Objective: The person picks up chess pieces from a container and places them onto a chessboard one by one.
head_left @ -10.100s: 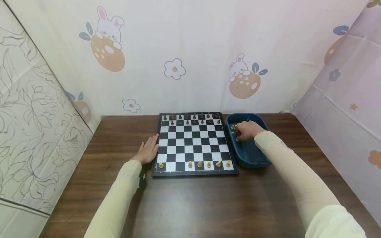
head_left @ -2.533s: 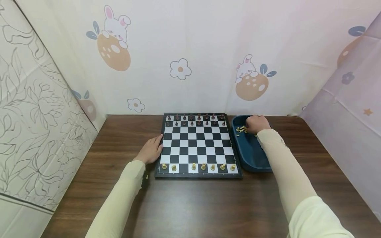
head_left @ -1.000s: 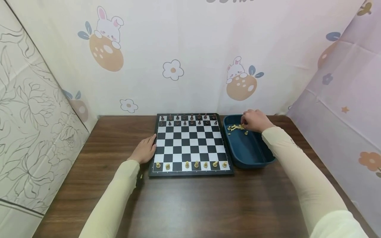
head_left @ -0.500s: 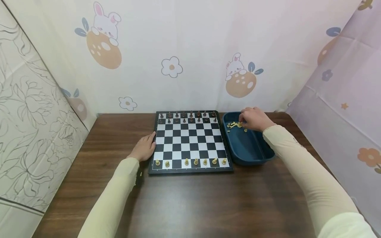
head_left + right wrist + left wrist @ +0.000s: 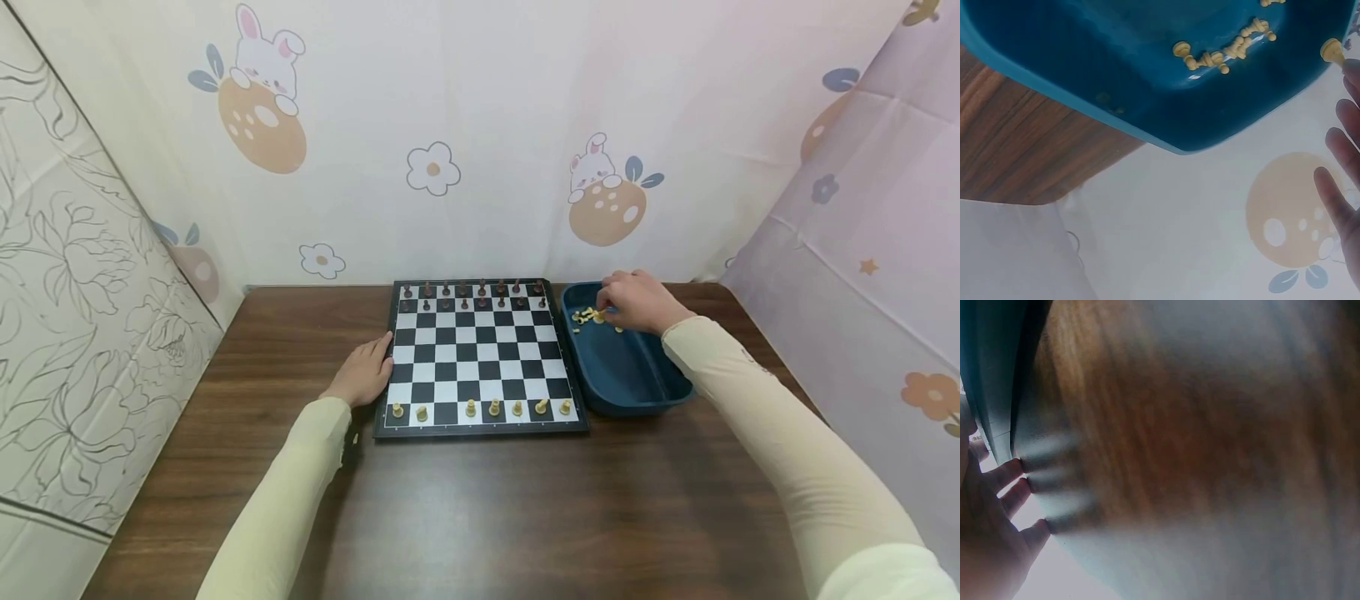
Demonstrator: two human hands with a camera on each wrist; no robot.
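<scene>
A black-and-white chessboard (image 5: 480, 358) lies on the table. Against its left edge rests my left hand (image 5: 365, 372), fingers extended; the left wrist view shows those fingers (image 5: 1016, 494) spread at the board's side. Above the far end of the blue tray (image 5: 622, 375), my right hand (image 5: 639, 300) pinches a pale yellow chess piece (image 5: 1333, 51) at its slim end, base outward. Several more pale chess pieces (image 5: 1210, 59) lie heaped on the tray's floor. Pale pieces (image 5: 493, 407) also stand along the board's near row, with a gap at the third square from the left.
Dark red chess pieces (image 5: 482, 303) fill the two far rows of the board. The tray stands close against the board's right side. A printed curtain (image 5: 510, 208) hangs behind the brown wooden table (image 5: 480, 517), and another wall closes off the right.
Since the oldest frame, a pale piece has come onto the near row's second square from the left. Lately my right hand has shifted slightly left over the tray; the left hand stays at the board.
</scene>
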